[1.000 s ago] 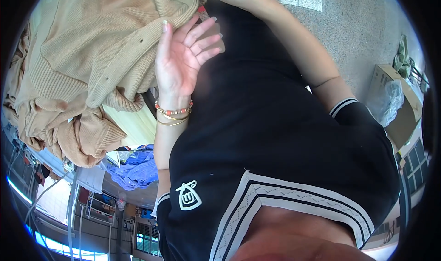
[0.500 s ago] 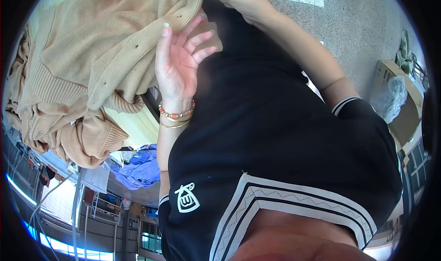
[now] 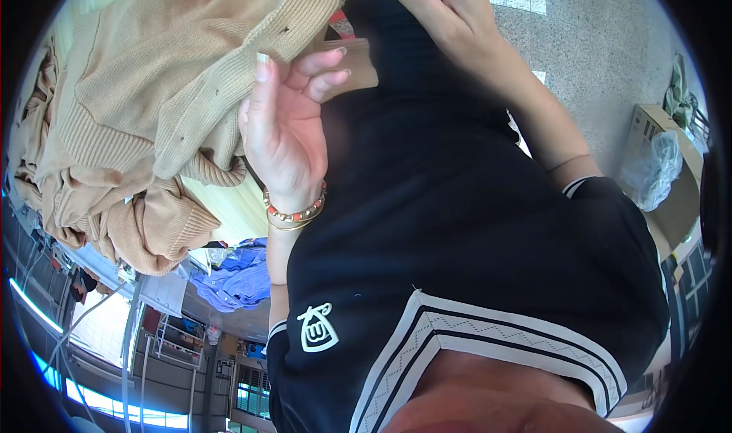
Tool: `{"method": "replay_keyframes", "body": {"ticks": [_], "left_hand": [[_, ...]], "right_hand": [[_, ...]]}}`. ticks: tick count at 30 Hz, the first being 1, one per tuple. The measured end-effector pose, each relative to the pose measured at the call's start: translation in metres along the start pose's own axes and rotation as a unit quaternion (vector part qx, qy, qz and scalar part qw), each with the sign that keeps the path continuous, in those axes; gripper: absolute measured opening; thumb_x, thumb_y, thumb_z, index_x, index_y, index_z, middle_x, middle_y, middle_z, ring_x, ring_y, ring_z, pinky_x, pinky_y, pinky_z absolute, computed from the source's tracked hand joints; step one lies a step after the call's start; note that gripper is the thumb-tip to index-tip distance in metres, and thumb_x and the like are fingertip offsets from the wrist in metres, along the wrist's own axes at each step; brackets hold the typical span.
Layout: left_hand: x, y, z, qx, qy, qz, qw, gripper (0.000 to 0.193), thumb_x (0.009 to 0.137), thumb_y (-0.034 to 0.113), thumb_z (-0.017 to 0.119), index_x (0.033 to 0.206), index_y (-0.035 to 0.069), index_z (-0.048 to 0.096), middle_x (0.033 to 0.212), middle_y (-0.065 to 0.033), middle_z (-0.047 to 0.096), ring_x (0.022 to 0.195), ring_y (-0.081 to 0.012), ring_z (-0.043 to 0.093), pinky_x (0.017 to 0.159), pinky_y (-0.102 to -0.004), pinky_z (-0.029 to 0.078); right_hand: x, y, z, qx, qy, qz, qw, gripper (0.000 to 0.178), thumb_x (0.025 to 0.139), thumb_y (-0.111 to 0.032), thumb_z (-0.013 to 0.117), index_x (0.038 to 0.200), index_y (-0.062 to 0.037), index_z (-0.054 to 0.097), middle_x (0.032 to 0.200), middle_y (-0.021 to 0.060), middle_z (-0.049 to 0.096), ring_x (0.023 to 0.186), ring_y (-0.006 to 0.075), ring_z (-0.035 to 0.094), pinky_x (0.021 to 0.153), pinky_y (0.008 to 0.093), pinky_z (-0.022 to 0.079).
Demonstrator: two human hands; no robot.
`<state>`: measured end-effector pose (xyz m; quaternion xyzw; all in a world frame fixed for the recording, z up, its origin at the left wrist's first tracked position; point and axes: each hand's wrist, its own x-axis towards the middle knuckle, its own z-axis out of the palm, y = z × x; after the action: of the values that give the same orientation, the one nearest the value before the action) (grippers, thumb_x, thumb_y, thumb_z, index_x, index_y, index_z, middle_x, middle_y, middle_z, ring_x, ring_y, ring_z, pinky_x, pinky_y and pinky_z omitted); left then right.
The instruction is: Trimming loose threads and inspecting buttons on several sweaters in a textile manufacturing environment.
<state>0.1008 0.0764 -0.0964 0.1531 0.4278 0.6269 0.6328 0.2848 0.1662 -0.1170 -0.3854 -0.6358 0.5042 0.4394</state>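
Note:
A beige ribbed-knit cardigan lies on the left, its long button band with several small dark holes running up to the top edge. My left hand, with bracelets at the wrist, is palm up beside this band. Its fingers are spread and slightly bent, close over a flat beige knit strip with a bit of red beside it. At the top, my right hand is apart from the cardigan, thumb stretched away from the fingers; the upper edge cuts off part of it. I see nothing held in it.
More tan knitwear is heaped at the left on a pale table. Blue-purple cloth lies beyond it. To the right, a cardboard box with clear plastic stands on the speckled floor.
My right hand has let go of the cardigan's band and moved right, away from it. My left hand has shifted slightly left and down. The band's upper end now curls over at the top.

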Motion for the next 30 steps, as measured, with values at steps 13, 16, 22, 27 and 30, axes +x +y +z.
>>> {"method": "replay_keyframes", "body": {"ticks": [13, 16, 22, 27, 30], "left_hand": [[0.006, -0.002, 0.008, -0.061, -0.039, -0.027, 0.997, 0.044, 0.105, 0.03, 0.041, 0.124, -0.007, 0.054, 0.116, -0.0189, 0.064, 0.098, -0.0301, 0.066, 0.083, -0.0395, 0.056], [0.007, -0.004, 0.008, -0.05, -0.037, -0.028, 0.998, 0.044, 0.105, 0.03, 0.041, 0.125, -0.007, 0.054, 0.117, -0.0188, 0.064, 0.097, -0.0293, 0.066, 0.082, -0.0384, 0.055], [0.008, -0.007, -0.004, -0.068, -0.087, -0.035, 0.993, 0.049, 0.106, 0.032, 0.037, 0.131, -0.007, 0.05, 0.125, -0.0233, 0.06, 0.106, -0.0319, 0.062, 0.089, -0.0416, 0.052], [0.006, -0.007, 0.007, -0.026, -0.035, -0.026, 0.999, 0.042, 0.104, 0.028, 0.043, 0.125, -0.007, 0.054, 0.116, -0.0189, 0.064, 0.098, -0.0293, 0.066, 0.082, -0.0382, 0.055], [0.006, -0.007, 0.006, -0.028, -0.034, -0.028, 0.999, 0.042, 0.104, 0.028, 0.043, 0.124, -0.007, 0.055, 0.117, -0.0189, 0.064, 0.098, -0.0298, 0.066, 0.083, -0.0385, 0.055]], "right_hand": [[0.01, -0.001, 0.008, -0.271, -0.019, -0.272, 0.923, 0.041, 0.078, -0.019, 0.078, 0.116, -0.0071, 0.068, 0.08, 0.0053, 0.057, 0.067, 0.0202, 0.057, 0.055, 0.0306, 0.046], [0.02, 0.019, 0.009, -0.342, 0.04, -0.446, 0.826, 0.04, 0.077, -0.018, 0.078, 0.115, -0.0076, 0.069, 0.08, 0.0048, 0.058, 0.066, 0.0197, 0.057, 0.055, 0.03, 0.046], [0.02, 0.018, 0.01, -0.334, 0.055, -0.457, 0.823, 0.038, 0.077, -0.018, 0.078, 0.113, -0.0083, 0.07, 0.08, 0.0043, 0.06, 0.065, 0.0188, 0.057, 0.055, 0.0295, 0.046], [0.02, 0.021, 0.01, -0.325, 0.057, -0.463, 0.822, 0.038, 0.077, -0.016, 0.078, 0.112, -0.008, 0.07, 0.079, 0.0037, 0.059, 0.064, 0.0185, 0.057, 0.053, 0.0298, 0.045], [0.018, 0.017, 0.009, -0.34, 0.052, -0.451, 0.824, 0.036, 0.077, -0.015, 0.078, 0.11, -0.0076, 0.07, 0.077, 0.0037, 0.059, 0.063, 0.0184, 0.057, 0.052, 0.0299, 0.044]]}}
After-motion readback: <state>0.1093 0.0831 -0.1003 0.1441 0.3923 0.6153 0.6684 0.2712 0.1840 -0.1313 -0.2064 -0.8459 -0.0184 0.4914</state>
